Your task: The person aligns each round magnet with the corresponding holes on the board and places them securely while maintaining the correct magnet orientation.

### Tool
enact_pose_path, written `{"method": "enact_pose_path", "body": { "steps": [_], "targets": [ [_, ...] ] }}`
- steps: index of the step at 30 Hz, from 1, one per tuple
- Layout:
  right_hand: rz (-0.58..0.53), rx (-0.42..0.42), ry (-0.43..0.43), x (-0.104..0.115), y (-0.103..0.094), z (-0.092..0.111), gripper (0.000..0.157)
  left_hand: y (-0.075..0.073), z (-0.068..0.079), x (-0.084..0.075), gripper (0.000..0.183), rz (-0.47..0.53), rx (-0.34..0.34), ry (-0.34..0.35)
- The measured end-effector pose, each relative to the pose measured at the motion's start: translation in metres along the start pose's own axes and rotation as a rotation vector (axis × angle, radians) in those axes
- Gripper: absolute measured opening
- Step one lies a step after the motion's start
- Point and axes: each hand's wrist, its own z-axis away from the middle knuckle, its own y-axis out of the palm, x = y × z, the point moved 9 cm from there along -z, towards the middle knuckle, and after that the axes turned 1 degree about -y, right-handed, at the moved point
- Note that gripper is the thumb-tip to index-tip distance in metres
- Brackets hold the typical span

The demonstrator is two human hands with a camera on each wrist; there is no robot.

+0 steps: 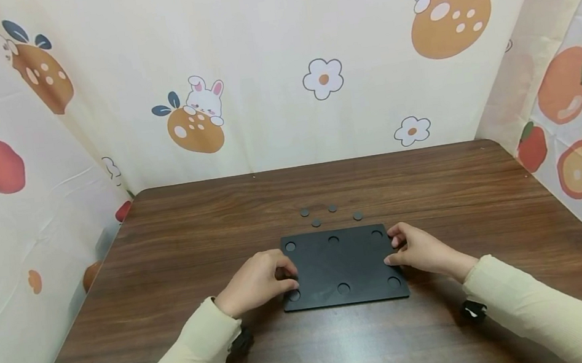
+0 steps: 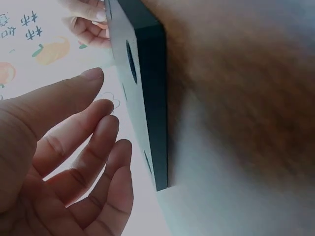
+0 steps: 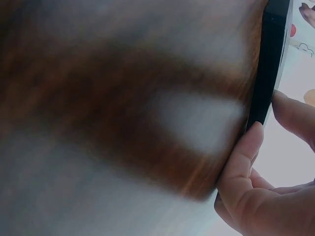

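A thin black board (image 1: 343, 264) lies on the brown wood-grain table (image 1: 191, 226), between the two hands, its long sides running left to right. It is a plain rectangle with a smooth, matt-looking upper face, straight edges and crisp corners; the left wrist view shows its side as a dark, even band. Six shallow round recesses (image 1: 344, 289) are set into the face, three along the far edge and three along the near one, leaving a broad bare middle. Just beyond the far edge lie four small dark grey discs (image 1: 316, 223), flat on the wood and apart from one another. The right hand (image 1: 425, 251) pinches the board's right edge, one digit against the upper face and another against the side. The left hand (image 1: 259, 280) is at the left edge with its digits loosely bent and spread apart, gripping nothing; whether a fingertip brushes the surface is hard to tell from these angles. Pale sleeves (image 1: 182, 361) cover both arms, and a cream cloth (image 1: 259, 31) printed with rabbits, fruit and flowers hangs behind
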Motion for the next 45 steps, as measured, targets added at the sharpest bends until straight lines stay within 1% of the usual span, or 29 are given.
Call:
{"method": "enact_pose_path", "body": {
  "steps": [9, 16, 19, 24, 28, 32, 37, 45],
  "targets": [
    [-0.009, 0.005, 0.0, 0.0, 0.0, 0.0, 0.062, -0.008, -0.015, -0.001, 0.021, 0.049, -0.042, -0.001],
    [-0.007, -0.001, -0.002, 0.001, -0.001, 0.0, 0.062, -0.015, -0.03, 0.003, 0.029, 0.076, -0.091, -0.046],
    [-0.008, 0.0, -0.002, 0.0, -0.001, -0.001, 0.062, -0.017, -0.038, 0.003, 0.032, 0.081, -0.111, -0.045],
    [-0.018, 0.008, 0.0, 0.0, 0.0, -0.001, 0.062, -0.023, -0.05, 0.005, 0.035, 0.08, -0.162, -0.033],
    [-0.024, 0.01, -0.002, 0.0, 0.0, -0.001, 0.062, -0.026, -0.059, 0.007, 0.037, 0.104, -0.189, -0.031],
    [-0.025, 0.009, -0.003, 0.0, 0.0, 0.0, 0.062, -0.027, -0.066, 0.01, 0.037, 0.119, -0.203, -0.04],
    [-0.028, 0.009, 0.002, 0.0, 0.0, 0.0, 0.062, -0.028, -0.074, 0.013, 0.036, 0.11, -0.215, -0.066],
    [-0.034, 0.011, 0.006, 0.0, 0.0, 0.0, 0.062, -0.027, -0.087, 0.016, 0.037, 0.1, -0.215, -0.091]
  ]
}}
